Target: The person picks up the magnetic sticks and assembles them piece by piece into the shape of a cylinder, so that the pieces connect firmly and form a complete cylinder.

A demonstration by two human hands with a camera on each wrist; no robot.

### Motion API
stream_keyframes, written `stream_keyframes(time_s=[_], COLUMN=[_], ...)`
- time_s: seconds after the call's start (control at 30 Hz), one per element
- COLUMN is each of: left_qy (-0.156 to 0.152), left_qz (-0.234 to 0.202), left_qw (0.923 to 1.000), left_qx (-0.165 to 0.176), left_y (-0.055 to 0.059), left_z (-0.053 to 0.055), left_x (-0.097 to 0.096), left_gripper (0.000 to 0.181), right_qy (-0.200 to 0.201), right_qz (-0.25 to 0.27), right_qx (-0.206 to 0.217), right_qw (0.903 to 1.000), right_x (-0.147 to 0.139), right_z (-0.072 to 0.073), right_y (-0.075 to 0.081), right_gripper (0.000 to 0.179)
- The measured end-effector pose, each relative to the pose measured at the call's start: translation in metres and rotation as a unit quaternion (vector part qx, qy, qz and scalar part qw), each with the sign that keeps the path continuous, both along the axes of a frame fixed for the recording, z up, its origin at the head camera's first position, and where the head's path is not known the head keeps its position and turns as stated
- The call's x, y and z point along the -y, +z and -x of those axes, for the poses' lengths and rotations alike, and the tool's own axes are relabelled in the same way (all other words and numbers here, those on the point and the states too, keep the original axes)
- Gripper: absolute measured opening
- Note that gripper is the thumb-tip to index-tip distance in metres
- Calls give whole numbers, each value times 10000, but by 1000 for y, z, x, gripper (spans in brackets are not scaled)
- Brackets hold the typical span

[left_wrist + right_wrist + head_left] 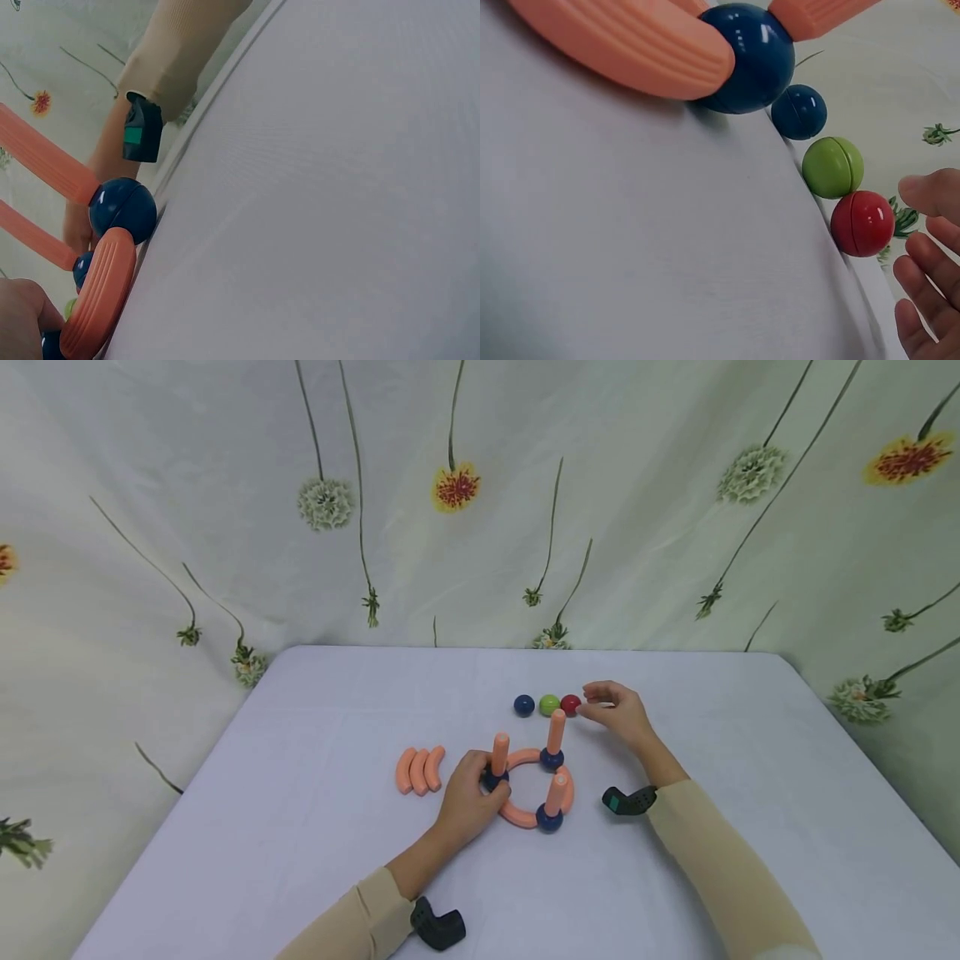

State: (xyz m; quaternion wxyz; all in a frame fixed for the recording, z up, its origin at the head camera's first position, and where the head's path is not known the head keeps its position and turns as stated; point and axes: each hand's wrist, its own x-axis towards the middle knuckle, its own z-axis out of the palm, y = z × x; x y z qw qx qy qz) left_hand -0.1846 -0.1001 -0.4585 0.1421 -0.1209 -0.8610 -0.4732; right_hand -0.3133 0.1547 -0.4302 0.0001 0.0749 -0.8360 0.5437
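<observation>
A ring of orange curved rods (517,815) and dark blue balls (550,818) lies on the table, and a straight orange rod (556,732) rises from each of its three balls. My left hand (467,797) grips the ring's left ball (496,778), thumb in front and fingers behind. In the left wrist view that hand shows only at the lower left corner. Beyond the ring, my right hand (621,714) is beside a red ball (862,223), fingers loosely bent and nothing held. A green ball (832,167) touches the red one, with a loose blue ball (523,705) farther left.
Three curved orange rods (419,770) lie side by side to the left of the ring. The white table (262,852) ends at the back against a flower-patterned cloth (480,568). Both wrists carry dark bands (628,801).
</observation>
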Motion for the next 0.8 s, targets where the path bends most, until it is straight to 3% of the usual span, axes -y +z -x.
stream_keyframes(time_s=[0.3, 0.8], left_qy=[-17, -43], left_qz=[18, -12], left_qw=[10000, 10000], left_qx=[2, -49], left_y=[-2, -1], left_z=[1, 0], left_x=[0, 1], left_gripper=[20, 19], right_qy=[85, -84], right_qz=[-324, -610], right_qx=[308, 332], right_qw=[9990, 9976], right_x=[7, 14], right_z=[14, 18], right_y=[-8, -17], right_gripper=[50, 43])
